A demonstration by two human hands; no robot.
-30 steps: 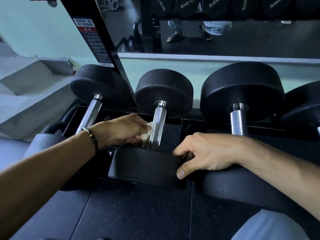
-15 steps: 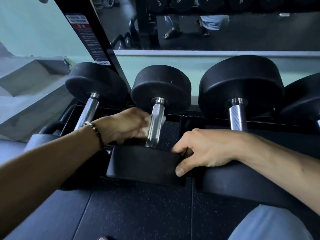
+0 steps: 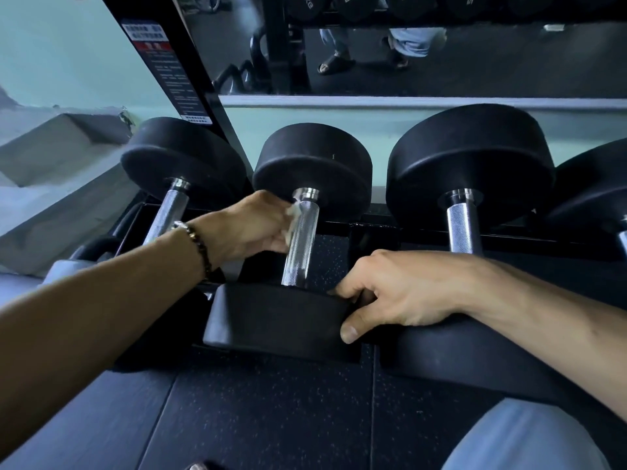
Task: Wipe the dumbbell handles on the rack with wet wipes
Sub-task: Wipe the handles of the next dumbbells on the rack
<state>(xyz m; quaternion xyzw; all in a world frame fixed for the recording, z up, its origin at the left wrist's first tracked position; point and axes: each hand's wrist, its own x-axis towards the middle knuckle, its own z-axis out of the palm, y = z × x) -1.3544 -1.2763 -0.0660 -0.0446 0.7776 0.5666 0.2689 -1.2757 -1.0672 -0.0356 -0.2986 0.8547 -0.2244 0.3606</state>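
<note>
On the rack (image 3: 376, 228), middle dumbbell (image 3: 305, 239) lay with its long axis running away from the camera, far head up by the wall. Left hand (image 3: 252, 225) curled round the upper handle, pinching a wet wipe (image 3: 294, 212), mostly hidden behind fingers. Right hand (image 3: 397, 293) gripped the near head's edge, fingertips tucked out of sight.

head cam | faces forward-down | close above dumbbell rack (image 3: 373, 222)

The left hand (image 3: 252, 228) covers most of the wet wipe (image 3: 296, 212). The far-right dumbbell (image 3: 597, 195) is cut off by the edge. The upright's label (image 3: 169, 72) is too small to read.
</note>
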